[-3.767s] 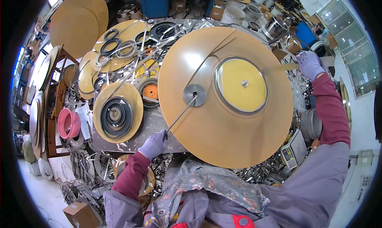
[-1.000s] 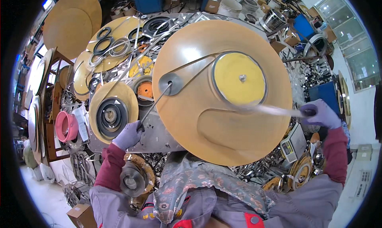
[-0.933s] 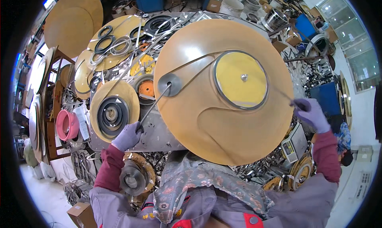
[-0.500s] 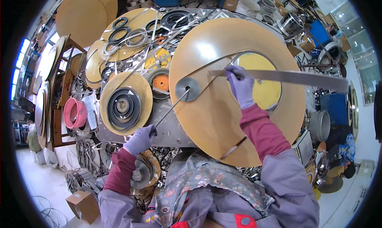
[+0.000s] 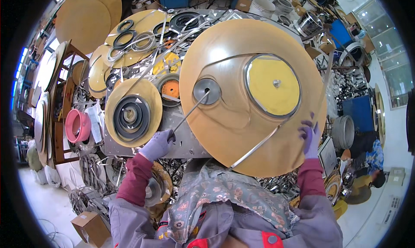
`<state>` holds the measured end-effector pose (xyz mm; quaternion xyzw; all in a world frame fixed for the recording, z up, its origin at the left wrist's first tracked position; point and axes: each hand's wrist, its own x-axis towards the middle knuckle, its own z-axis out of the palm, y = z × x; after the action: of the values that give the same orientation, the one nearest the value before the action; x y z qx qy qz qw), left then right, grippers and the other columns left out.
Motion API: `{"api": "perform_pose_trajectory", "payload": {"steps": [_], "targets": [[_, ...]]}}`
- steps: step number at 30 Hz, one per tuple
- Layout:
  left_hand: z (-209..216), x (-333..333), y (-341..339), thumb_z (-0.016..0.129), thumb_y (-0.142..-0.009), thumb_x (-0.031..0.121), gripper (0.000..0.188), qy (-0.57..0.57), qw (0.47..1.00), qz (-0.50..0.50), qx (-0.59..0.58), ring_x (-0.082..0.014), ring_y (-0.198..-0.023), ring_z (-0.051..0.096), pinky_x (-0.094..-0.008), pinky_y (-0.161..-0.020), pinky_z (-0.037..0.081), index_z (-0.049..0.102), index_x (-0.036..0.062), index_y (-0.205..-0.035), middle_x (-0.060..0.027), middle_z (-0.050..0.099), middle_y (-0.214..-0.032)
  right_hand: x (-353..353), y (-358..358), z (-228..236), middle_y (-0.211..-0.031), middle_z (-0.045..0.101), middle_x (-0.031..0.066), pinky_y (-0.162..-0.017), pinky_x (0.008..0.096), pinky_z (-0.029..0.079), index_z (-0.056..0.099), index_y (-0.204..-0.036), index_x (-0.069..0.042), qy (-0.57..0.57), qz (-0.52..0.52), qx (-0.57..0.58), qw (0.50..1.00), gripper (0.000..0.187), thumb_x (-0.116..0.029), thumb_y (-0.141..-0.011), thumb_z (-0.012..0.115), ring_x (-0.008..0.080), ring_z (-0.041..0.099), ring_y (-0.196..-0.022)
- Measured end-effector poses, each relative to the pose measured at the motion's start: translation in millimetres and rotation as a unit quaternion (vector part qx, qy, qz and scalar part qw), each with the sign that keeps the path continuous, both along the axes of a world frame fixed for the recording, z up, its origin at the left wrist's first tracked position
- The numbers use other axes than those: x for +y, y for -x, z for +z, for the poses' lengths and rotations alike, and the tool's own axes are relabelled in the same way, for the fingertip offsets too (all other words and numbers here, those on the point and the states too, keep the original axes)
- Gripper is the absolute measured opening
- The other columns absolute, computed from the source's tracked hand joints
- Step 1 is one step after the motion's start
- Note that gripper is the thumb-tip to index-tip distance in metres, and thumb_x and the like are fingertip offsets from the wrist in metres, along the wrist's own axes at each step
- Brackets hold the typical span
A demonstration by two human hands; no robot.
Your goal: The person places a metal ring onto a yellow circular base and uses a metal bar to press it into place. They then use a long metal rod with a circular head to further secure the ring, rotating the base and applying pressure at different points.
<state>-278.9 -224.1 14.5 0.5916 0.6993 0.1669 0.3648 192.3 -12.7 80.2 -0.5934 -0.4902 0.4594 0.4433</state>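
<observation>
My left hand (image 5: pixel 158 145), in a pale purple glove, is closed round a thin metal rod (image 5: pixel 189 112). The rod's far tip sits at the centre hole of a small grey disc (image 5: pixel 212 96) on a large tan disc (image 5: pixel 242 131). Over the right part of the tan disc is my right hand (image 5: pixel 309 135), its gloved fingers apart and nothing in them. A ring with a round yellow face (image 5: pixel 268 88) lies on the tan disc. A metal strip (image 5: pixel 255 147) runs from near this ring to the disc's near edge. Another thin band (image 5: pixel 225 60) curves from the small disc toward the ring.
A smaller tan disc (image 5: pixel 111 126) with dark coils stands left, beside a coil with an orange centre (image 5: pixel 170 89). A pink basin (image 5: pixel 69 126) is farther left. Metal scraps and strips crowd the table's back. A cardboard box (image 5: pixel 90 227) sits on the floor.
My right hand has let go of the long flat strip and moved nearer and right, its fingers now spread. The bands on the tan disc lie differently. My left hand still holds the rod.
</observation>
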Motion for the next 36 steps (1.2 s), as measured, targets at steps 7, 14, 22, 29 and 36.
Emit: {"api": "perform_pose_trajectory", "payload": {"steps": [7,14,22,29,36], "targets": [[4,3,-6,0.052,-0.085,0.010,0.012,0.010,1.000,-0.022,0.009,-0.0406,-0.084,0.060,-0.0470,-0.073,0.047,0.059,0.0024,-0.091,-0.0209,0.063,-0.085,-142,-211,-93,-0.067,0.051,-0.0016,-0.037,0.0206,0.031,0.054,-0.092,-0.010,0.244,-0.043,-0.024,0.969,0.039,-0.049,-0.092,0.053,0.0073,0.043,-0.042],[7,-23,-3,0.052,-0.084,0.010,0.012,0.028,0.999,-0.010,-0.017,-0.0404,-0.085,0.060,-0.0457,-0.074,0.047,0.059,0.0012,-0.090,-0.0213,0.063,-0.084,-202,-172,-31,-0.068,0.050,-0.0014,-0.041,0.0205,0.031,0.057,-0.104,-0.005,0.354,0.054,-0.045,0.933,0.033,-0.035,-0.088,0.058,0.0060,0.042,-0.047],[35,-59,-1,0.053,-0.084,0.009,0.013,0.063,0.998,-0.012,-0.007,-0.0420,-0.085,0.060,-0.0458,-0.073,0.047,0.059,0.0008,-0.092,-0.0215,0.063,-0.083,-171,-98,-15,-0.068,0.049,-0.0054,-0.043,0.0190,0.027,0.056,-0.122,-0.003,0.385,0.130,-0.006,0.914,0.046,-0.032,-0.086,0.061,0.0037,0.040,-0.049],[37,-83,-11,0.053,-0.088,0.015,0.016,0.069,0.997,-0.015,-0.025,-0.0432,-0.084,0.059,-0.0481,-0.072,0.047,0.057,0.0012,-0.093,-0.0234,0.062,-0.083,-152,-53,-17,-0.068,0.048,-0.0038,-0.042,0.0194,0.027,0.050,-0.132,-0.002,0.352,0.144,-0.013,0.925,0.049,-0.027,-0.090,0.059,0.0039,0.040,-0.048],[13,-31,-36,0.052,-0.085,0.010,0.012,0.015,1.000,0.006,-0.019,-0.0432,-0.084,0.060,-0.0474,-0.074,0.047,0.058,0.0019,-0.093,-0.0233,0.062,-0.083,-142,-36,-13,-0.069,0.050,-0.0031,-0.043,0.0187,0.030,0.047,-0.135,0.001,0.343,0.134,-0.026,0.929,0.055,-0.024,-0.088,0.062,0.0040,0.042,-0.049]]}}
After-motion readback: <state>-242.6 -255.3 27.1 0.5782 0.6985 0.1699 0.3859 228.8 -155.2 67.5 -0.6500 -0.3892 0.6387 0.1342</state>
